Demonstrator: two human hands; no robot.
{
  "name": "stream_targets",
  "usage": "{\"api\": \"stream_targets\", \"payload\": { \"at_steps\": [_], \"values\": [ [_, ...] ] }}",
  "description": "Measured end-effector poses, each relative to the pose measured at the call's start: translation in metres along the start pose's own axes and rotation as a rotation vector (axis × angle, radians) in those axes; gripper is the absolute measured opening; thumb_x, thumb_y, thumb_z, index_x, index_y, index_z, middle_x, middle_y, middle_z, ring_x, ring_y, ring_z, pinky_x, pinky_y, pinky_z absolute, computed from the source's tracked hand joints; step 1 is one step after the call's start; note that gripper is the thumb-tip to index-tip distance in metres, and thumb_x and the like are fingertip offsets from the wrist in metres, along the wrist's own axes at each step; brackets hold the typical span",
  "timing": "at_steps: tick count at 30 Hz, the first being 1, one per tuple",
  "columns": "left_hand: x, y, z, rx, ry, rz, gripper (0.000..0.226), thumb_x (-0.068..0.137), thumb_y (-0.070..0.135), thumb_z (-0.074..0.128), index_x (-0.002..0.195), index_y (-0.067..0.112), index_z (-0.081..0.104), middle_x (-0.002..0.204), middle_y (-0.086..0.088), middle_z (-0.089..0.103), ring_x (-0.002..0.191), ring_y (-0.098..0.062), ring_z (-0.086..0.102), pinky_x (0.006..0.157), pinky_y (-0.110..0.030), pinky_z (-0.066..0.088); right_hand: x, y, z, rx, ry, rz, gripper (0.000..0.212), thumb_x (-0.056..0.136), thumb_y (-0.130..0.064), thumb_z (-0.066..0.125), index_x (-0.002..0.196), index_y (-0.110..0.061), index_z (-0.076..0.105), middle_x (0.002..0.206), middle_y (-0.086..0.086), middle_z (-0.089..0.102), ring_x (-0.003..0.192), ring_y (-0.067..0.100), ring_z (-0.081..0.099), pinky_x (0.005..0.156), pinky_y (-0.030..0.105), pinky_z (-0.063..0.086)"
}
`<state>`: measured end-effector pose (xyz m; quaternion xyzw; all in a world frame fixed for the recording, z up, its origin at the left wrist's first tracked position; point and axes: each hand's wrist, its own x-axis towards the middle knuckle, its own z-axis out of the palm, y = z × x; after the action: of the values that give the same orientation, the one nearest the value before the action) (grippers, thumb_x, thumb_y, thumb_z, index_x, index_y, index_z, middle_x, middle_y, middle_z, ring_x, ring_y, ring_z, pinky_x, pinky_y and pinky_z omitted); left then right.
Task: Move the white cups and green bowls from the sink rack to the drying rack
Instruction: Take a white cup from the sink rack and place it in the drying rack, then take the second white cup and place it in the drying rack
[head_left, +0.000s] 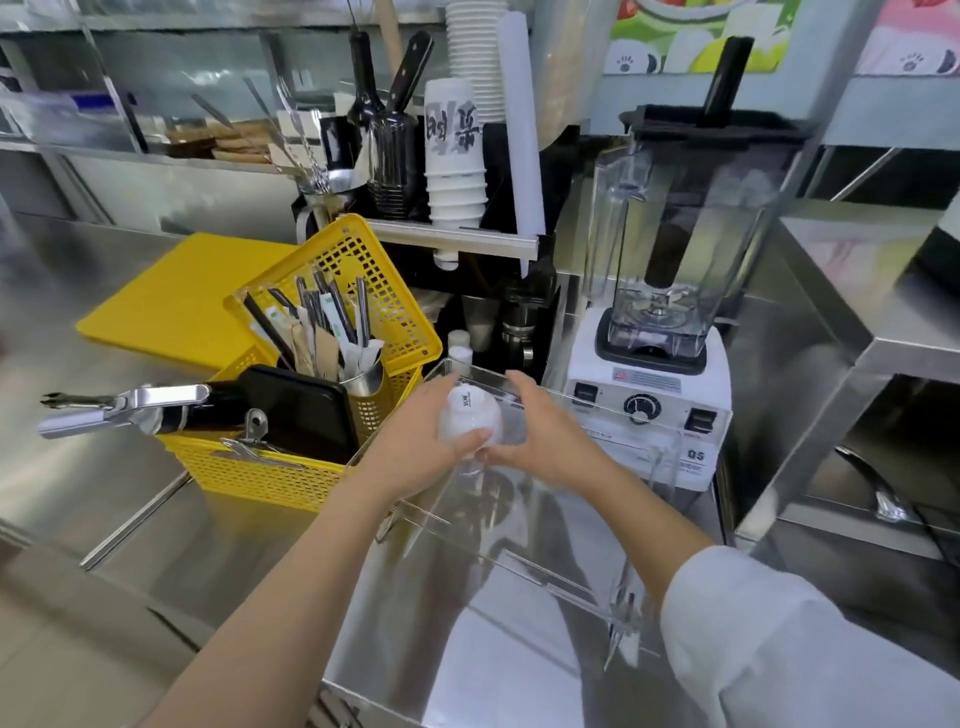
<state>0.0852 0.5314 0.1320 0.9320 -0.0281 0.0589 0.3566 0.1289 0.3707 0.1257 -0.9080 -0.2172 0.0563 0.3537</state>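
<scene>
Two bare hands are meeting over a clear acrylic rack (545, 561). The left hand (421, 447) is curling around one white cup (467, 421), fingers wrapped under its rounded, glossy body; the cup is sitting upside down, its small flat base with a printed label facing up. The right hand (540, 436) is cupping the other side, fingers bent and thumb arching over the top, fingertips touching the cup's lower edge. The cup is hovering inside the transparent, straight-walled rack, which is standing on a brushed steel counter (104, 488). Just left of it, one yellow perforated plastic basket (270, 473) is holding a steel cylinder of straws and wrapped sticks (332, 332), a black tray and a metal scoop. To the right, one blender (660, 332) with a clear square jar is resting on a white base. Behind, two stacks of ribbed white paper cups (457, 166) are standing upright.
</scene>
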Motion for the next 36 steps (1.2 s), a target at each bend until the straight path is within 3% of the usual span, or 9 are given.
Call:
{"api": "stream_targets", "payload": {
  "at_steps": [3,10,14,17,18,19,25,32,36],
  "values": [
    [0.002,0.029,0.015,0.032,0.069,0.096,0.075,0.08,0.048,0.06,0.143,0.019,0.032,0.149,-0.002,0.036,0.135,-0.016,0.034,0.11,-0.033,0.027,-0.023,0.011,-0.025,0.005,0.059,-0.028,0.093,0.071,-0.049,0.068,0.142,-0.032,0.011,0.152,0.0,0.025,0.136,0.023,0.031,0.108,0.046,0.034],
    [0.008,0.129,0.092,-0.036,-0.049,0.344,0.077,0.075,0.062,0.051,0.139,0.023,0.037,0.144,0.003,0.043,0.133,-0.013,0.038,0.111,-0.036,0.032,-0.105,0.085,-0.099,-0.057,0.257,0.073,0.088,0.075,-0.043,0.067,0.142,-0.033,0.012,0.151,-0.002,0.028,0.135,0.02,0.033,0.108,0.041,0.033],
    [0.008,0.183,0.153,-0.065,-0.144,0.359,0.068,0.084,0.049,0.057,0.142,0.026,0.032,0.149,0.007,0.035,0.137,-0.01,0.029,0.107,-0.023,0.023,-0.158,0.15,-0.142,-0.064,0.321,0.181,0.095,0.069,-0.053,0.069,0.142,-0.033,0.012,0.151,-0.002,0.028,0.136,0.017,0.032,0.11,0.043,0.032],
    [0.0,0.188,0.177,-0.111,-0.142,0.369,0.069,0.08,0.056,0.058,0.138,0.026,0.038,0.144,0.005,0.042,0.133,-0.011,0.038,0.112,-0.033,0.03,-0.182,0.165,-0.15,-0.077,0.301,0.235,0.094,0.069,-0.051,0.07,0.142,-0.032,0.014,0.149,-0.002,0.03,0.135,0.016,0.032,0.11,0.039,0.031],
    [0.003,0.234,0.231,-0.122,-0.226,0.411,0.067,0.079,0.054,0.059,0.136,0.025,0.04,0.141,0.005,0.045,0.131,-0.011,0.04,0.111,-0.034,0.032,-0.219,0.212,-0.183,-0.047,0.343,0.32,0.093,0.07,-0.05,0.07,0.142,-0.03,0.015,0.149,-0.002,0.031,0.135,0.017,0.032,0.11,0.038,0.032],
    [0.003,0.28,0.287,-0.124,-0.297,0.424,0.065,0.08,0.05,0.061,0.136,0.022,0.042,0.139,0.004,0.046,0.13,-0.011,0.041,0.111,-0.031,0.031,-0.254,0.257,-0.215,-0.048,0.387,0.399,0.093,0.07,-0.051,0.069,0.143,-0.03,0.015,0.149,-0.001,0.032,0.135,0.017,0.032,0.109,0.038,0.032],
    [-0.013,0.312,0.364,-0.098,-0.446,0.442,0.062,0.084,0.046,0.06,0.138,0.022,0.039,0.141,0.004,0.043,0.132,-0.01,0.037,0.095,-0.008,0.02,-0.301,0.321,-0.231,-0.119,0.382,0.525,0.091,0.072,-0.049,0.067,0.143,-0.019,0.019,0.147,0.005,0.036,0.134,0.023,0.034,0.108,0.042,0.033],
    [-0.037,0.351,0.467,-0.139,-0.63,0.309,0.048,0.087,0.03,0.06,0.13,0.013,0.047,0.134,-0.007,0.046,0.123,-0.022,0.046,0.096,-0.025,0.036,-0.371,0.4,-0.243,-0.117,0.333,0.724,0.087,0.071,-0.059,0.063,0.139,-0.019,0.028,0.142,0.007,0.041,0.131,0.025,0.037,0.106,0.042,0.034],
    [-0.05,0.361,0.498,0.03,-0.377,0.282,0.032,0.088,0.027,0.056,0.114,0.007,0.056,0.121,-0.012,0.047,0.113,-0.029,0.049,0.093,-0.035,0.042,-0.39,0.422,-0.236,-0.156,0.286,0.784,0.082,0.076,-0.048,0.065,0.14,-0.012,0.027,0.144,0.01,0.037,0.132,0.025,0.034,0.106,0.035,0.027]
  ]
}}
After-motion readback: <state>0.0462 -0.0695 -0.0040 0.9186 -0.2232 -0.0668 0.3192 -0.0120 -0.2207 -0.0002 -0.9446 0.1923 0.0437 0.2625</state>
